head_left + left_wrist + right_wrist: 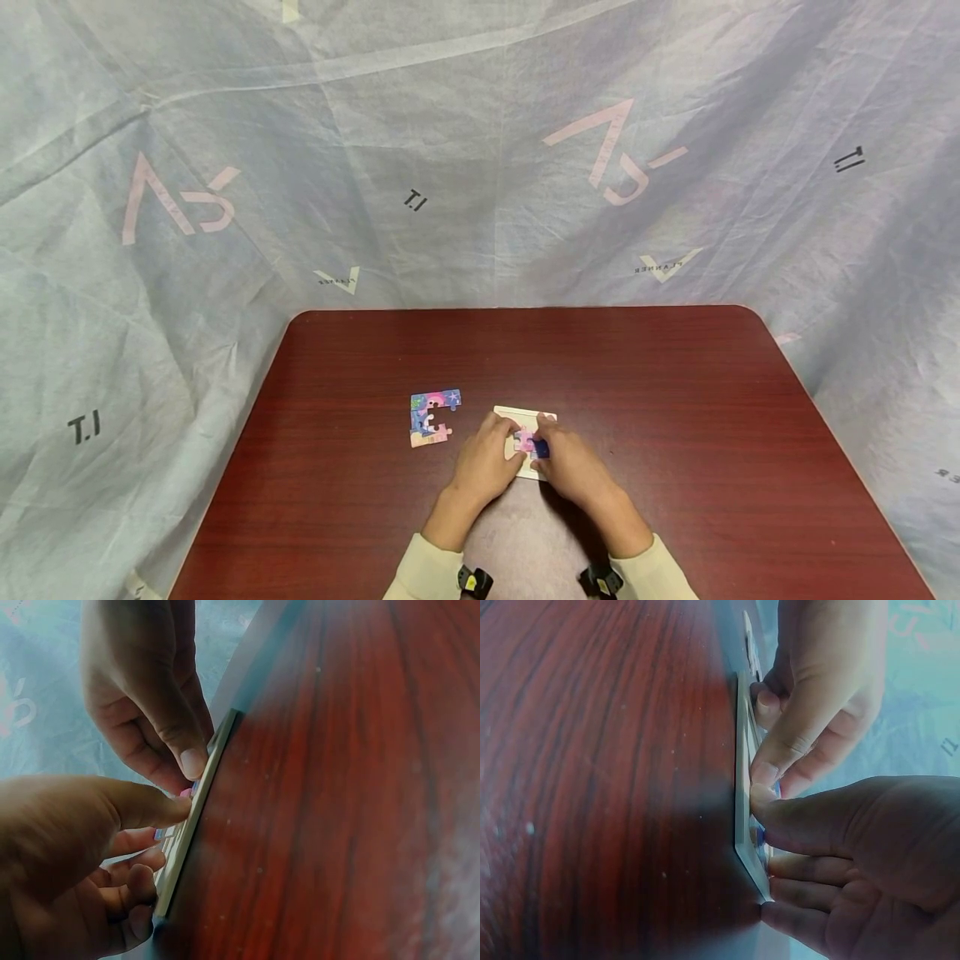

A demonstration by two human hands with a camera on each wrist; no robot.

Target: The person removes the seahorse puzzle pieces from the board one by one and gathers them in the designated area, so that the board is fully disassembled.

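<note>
A pale shallow puzzle tray [510, 412] lies on the table, with both hands over it. Between the hands sit a pink jigsaw piece [524, 440] and a dark blue jigsaw piece [542, 449]. My left hand [483, 458] pinches the pink piece at its left side with curled thumb and forefinger. From the right, my right hand [576, 465] grips the blue piece, thumb near and forefinger far. In the right wrist view, the two thumbs meet just above the tray's near rim [742, 772]. Fingers hide part of the pieces.
Left of the tray, several joined jigsaw pieces [417, 419] form a C shape on the dark red wooden table [337, 500]. Behind the table hangs a grey printed cloth [465, 125]. Each wrist wears a small black device [476, 582].
</note>
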